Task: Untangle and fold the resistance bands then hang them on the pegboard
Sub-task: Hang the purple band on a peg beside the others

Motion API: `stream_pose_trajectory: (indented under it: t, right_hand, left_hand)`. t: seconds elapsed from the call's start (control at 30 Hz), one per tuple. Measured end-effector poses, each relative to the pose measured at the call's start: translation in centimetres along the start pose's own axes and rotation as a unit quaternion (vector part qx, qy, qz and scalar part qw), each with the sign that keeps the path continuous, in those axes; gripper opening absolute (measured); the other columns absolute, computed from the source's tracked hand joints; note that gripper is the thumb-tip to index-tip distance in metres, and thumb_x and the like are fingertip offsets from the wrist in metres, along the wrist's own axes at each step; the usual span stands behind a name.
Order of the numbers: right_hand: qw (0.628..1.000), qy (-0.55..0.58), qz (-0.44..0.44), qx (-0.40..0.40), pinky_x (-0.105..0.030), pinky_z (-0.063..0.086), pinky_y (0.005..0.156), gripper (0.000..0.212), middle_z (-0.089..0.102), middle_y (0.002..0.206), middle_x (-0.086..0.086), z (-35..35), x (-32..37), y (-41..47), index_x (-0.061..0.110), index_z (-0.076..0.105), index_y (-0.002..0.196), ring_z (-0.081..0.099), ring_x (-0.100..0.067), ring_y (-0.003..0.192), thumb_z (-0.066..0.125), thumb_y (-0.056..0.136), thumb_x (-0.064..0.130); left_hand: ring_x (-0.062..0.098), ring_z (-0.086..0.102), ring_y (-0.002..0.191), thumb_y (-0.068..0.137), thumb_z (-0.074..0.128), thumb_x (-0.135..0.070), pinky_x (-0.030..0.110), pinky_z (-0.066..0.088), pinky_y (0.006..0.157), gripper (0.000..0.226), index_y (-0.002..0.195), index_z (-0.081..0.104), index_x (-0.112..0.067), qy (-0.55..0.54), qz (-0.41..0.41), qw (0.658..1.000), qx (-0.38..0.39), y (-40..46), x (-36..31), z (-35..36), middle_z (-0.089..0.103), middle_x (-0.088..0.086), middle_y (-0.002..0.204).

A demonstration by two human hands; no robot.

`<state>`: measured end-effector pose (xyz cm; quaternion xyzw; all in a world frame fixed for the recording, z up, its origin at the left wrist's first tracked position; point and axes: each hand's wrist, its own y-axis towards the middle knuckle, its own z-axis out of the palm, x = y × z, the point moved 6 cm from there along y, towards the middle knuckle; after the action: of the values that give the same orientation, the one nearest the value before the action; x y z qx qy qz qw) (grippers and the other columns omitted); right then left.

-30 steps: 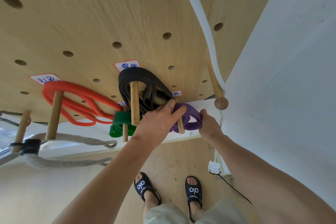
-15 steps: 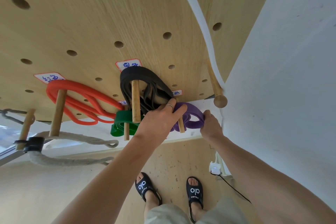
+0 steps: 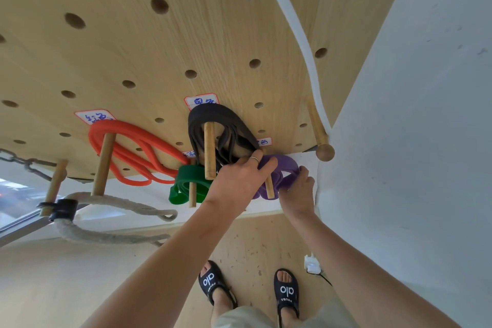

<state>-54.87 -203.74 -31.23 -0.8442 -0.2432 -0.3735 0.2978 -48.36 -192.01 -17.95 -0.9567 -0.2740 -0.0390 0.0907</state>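
Seating the purple band (image 3: pixel 286 168) on its peg (image 3: pixel 269 188), both hands grip it: left hand (image 3: pixel 237 181) left of the peg, right hand (image 3: pixel 299 192) right.

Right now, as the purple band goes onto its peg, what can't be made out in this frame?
- Head view: left hand covers the near part of the purple band, so its fold and seating on the peg are hidden.
- Right hand: its grip on the band's edge is hidden behind the hand.
- Paper labels: writing too small to read.
- White rope: cut off by the top edge.
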Motion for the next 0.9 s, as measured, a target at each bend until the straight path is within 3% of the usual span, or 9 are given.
stream_pose_trajectory:
  t: [0.13, 0.23, 0.37, 0.5, 0.6, 0.7, 0.9]
  right_hand:
    - [0.989, -0.009, -0.14, -0.04, -0.02, 0.052, 0.077, 0.059, 0.045, 0.137, -0.009, -1.2, 3.8, -2.1, 0.013, 0.038, 0.147, 0.061, -0.022, 0.104, 0.067, 0.096, 0.017]
    - [0.966, -0.095, -0.235, -0.054, -0.032, 0.058, 0.072, 0.056, 0.051, 0.137, -0.01, -2.2, 5.8, -3.2, 0.011, 0.048, 0.14, 0.066, -0.023, 0.097, 0.072, 0.091, 0.025]
    - [0.939, -0.164, -0.299, -0.042, -0.033, 0.06, 0.061, 0.057, 0.061, 0.129, -0.009, -2.8, 5.8, -3.2, 0.01, 0.054, 0.135, 0.071, -0.025, 0.084, 0.077, 0.086, 0.026]
    - [0.923, -0.14, -0.359, -0.018, -0.033, 0.063, 0.071, 0.053, 0.067, 0.128, -0.002, -3.3, 6.9, -3.4, 0.015, 0.054, 0.14, 0.071, -0.02, 0.088, 0.071, 0.091, 0.024]
    - [0.921, -0.146, -0.361, 0.016, -0.035, 0.063, 0.079, 0.053, 0.066, 0.13, 0.001, -3.5, 7.1, -2.8, 0.019, 0.05, 0.145, 0.07, -0.019, 0.094, 0.067, 0.095, 0.02]
    - [0.919, -0.153, -0.36, 0.039, -0.034, 0.06, 0.09, 0.051, 0.064, 0.134, -0.002, -3.6, 7.3, -2.5, 0.017, 0.049, 0.146, 0.068, -0.022, 0.106, 0.064, 0.097, 0.017]
    - [0.919, -0.156, -0.359, 0.05, -0.031, 0.056, 0.092, 0.051, 0.066, 0.13, -0.004, -3.4, 7.6, -2.6, 0.015, 0.049, 0.145, 0.069, -0.022, 0.105, 0.065, 0.097, 0.022]
  left_hand:
    - [0.03, 0.06, 0.11, 0.089, 0.065, -0.006, 0.042, 0.06, 0.078, 0.065, 0.145, 0.035, -0.017, -0.005, -0.001, 1.0, -0.004, -0.2, 0.2, -0.5, 0.044, 0.014, 0.142]
    - [0.028, 0.058, 0.112, 0.092, 0.063, -0.008, 0.04, 0.059, 0.08, 0.065, 0.148, 0.033, -0.018, 0.001, 0.009, 1.0, -0.011, -0.2, 0.4, -0.9, 0.043, 0.013, 0.141]
    - [0.027, 0.061, 0.104, 0.092, 0.065, -0.011, 0.04, 0.061, 0.078, 0.062, 0.147, 0.037, -0.02, -0.003, 0.016, 1.0, -0.025, -0.1, 0.5, -0.7, 0.048, 0.011, 0.133]
    - [0.022, 0.065, 0.092, 0.087, 0.072, -0.016, 0.036, 0.062, 0.068, 0.065, 0.144, 0.041, -0.022, -0.006, 0.022, 0.999, -0.033, -0.2, 0.9, 0.3, 0.051, 0.007, 0.125]
    - [0.022, 0.066, 0.088, 0.083, 0.076, -0.014, 0.037, 0.062, 0.063, 0.073, 0.145, 0.038, -0.021, -0.004, 0.015, 0.999, -0.033, -0.2, 1.3, 1.5, 0.051, 0.006, 0.124]
    - [0.022, 0.068, 0.085, 0.083, 0.078, -0.014, 0.036, 0.061, 0.062, 0.064, 0.137, 0.045, -0.017, -0.01, 0.002, 0.998, -0.055, -0.2, 1.5, 1.2, 0.056, 0.005, 0.12]
    - [0.024, 0.069, 0.083, 0.071, 0.085, -0.011, 0.038, 0.062, 0.058, 0.067, 0.131, 0.055, -0.014, -0.019, -0.001, 0.998, -0.068, -0.2, 1.2, 1.6, 0.062, 0.008, 0.118]
